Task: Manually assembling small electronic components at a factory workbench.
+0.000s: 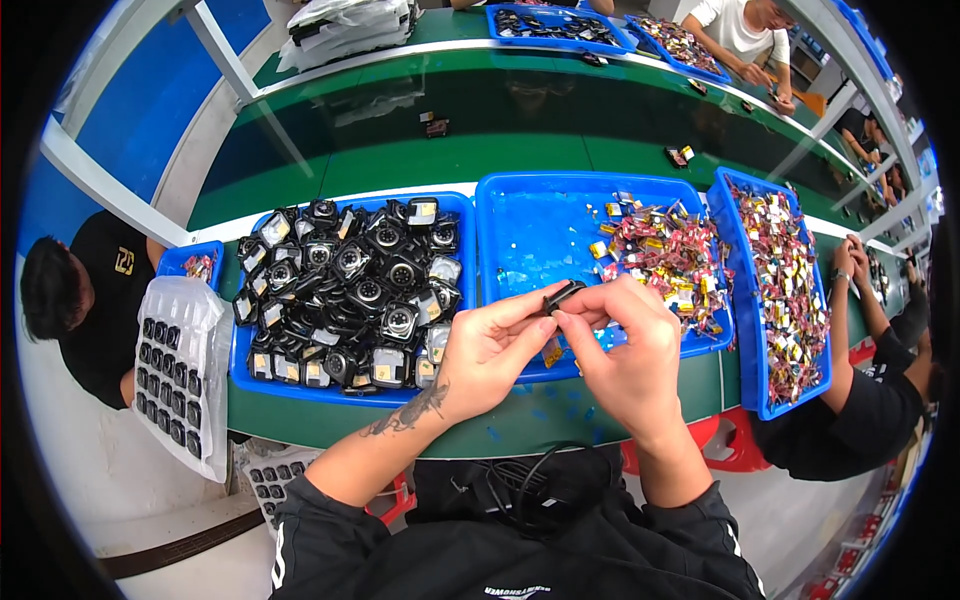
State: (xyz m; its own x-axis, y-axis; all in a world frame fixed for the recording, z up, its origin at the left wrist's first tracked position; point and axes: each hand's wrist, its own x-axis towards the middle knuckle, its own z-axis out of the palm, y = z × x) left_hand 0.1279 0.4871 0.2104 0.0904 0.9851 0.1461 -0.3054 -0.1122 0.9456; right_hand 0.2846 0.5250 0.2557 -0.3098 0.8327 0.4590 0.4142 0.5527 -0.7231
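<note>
Above the front edge of a blue tray [500, 200], my two hands meet over a small black watch case [565, 294], seen nearly edge-on. My left hand [485, 350] pinches its left side between thumb and fingers. From the other side, my right hand [632, 350] grips it with thumb and bent forefinger. A small yellow-orange part [552, 352] shows just below the case, between my hands; whether it is attached is hidden. Behind my right hand, a heap of small battery-and-circuit pieces [665, 245] with red and yellow parts fills the tray's right side.
To the left, a blue tray [470, 215] holds piled black watch cases [370, 290]. Another blue tray [765, 410] of small parts stands at right. A plastic tray of watch cases [175, 380] lies far left. Co-workers sit left, right and across the green conveyor belt [360, 140].
</note>
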